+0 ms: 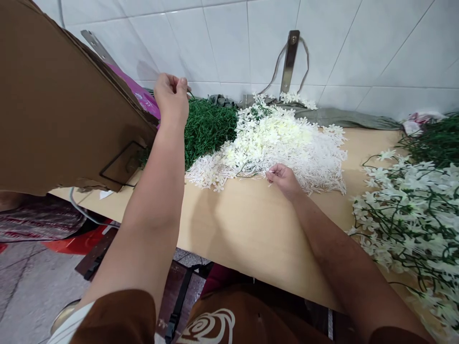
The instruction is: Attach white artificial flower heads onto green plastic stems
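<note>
My right grip [286, 181] pinches a small white piece [270, 173], too small for me to tell which way it points. Just beyond that grip, white flowers [283, 136] lie heaped, long axis sideways, thin pale stalks towards me, star-shaped petals farther off. My left grip [171, 98] is pinched closed, with wiry, tangled green stems [211, 124] just to its right on the smooth worktop [247, 215].

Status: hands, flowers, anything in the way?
Left hand raised by green stems, grip unclear. Right hand pinched at white flowers' near edge, contents unclear. Cardboard left of left forearm.
</note>
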`<state>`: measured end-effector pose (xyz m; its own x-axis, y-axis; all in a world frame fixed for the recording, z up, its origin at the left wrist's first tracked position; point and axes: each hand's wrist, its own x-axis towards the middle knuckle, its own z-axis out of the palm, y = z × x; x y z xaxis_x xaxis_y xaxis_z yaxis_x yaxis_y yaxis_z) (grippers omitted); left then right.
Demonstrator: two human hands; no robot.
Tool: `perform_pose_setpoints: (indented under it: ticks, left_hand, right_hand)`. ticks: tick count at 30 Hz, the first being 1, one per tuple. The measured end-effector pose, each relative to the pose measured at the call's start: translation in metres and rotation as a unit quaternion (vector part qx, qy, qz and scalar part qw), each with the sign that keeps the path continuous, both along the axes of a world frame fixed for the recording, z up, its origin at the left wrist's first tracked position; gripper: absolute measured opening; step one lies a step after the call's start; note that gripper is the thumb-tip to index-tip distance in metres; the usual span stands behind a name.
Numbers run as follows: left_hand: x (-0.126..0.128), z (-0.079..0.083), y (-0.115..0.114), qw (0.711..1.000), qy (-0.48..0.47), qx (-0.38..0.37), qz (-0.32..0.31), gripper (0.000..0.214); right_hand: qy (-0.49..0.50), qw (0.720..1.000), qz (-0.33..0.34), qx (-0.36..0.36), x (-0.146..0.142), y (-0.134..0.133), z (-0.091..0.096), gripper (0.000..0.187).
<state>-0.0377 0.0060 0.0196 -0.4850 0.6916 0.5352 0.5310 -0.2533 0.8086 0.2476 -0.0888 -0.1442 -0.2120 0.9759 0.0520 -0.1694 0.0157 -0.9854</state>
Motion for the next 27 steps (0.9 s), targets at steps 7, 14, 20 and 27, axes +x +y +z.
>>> perform_pose_setpoints:
  ticks: [7,14,20,27]
  left_hand:
    - [0.044,-0.001,-0.02,0.982,-0.173,-0.026,-0.069,0.022]
    - [0.046,0.02,-0.033,0.945,-0.27,0.072,-0.17,0.009]
    - [0.066,-0.017,-0.06,0.939,-0.245,-0.013,-0.242,0.012]
    - [0.119,-0.095,-0.103,0.864,-0.302,-0.256,-0.311,0.017]
  right_hand:
    - [0.008,1.0,-0.005,-0.004,0.0,-0.001,0.0,0.05]
    - [0.021,1.0,-0.008,-0.019,-0.001,-0.001,0.003,0.054]
    - [0.058,0.997,-0.011,-0.04,0.002,-0.001,0.005,0.052]
    - [0.128,0.988,0.048,-0.069,-0.001,-0.006,0.005,0.05]
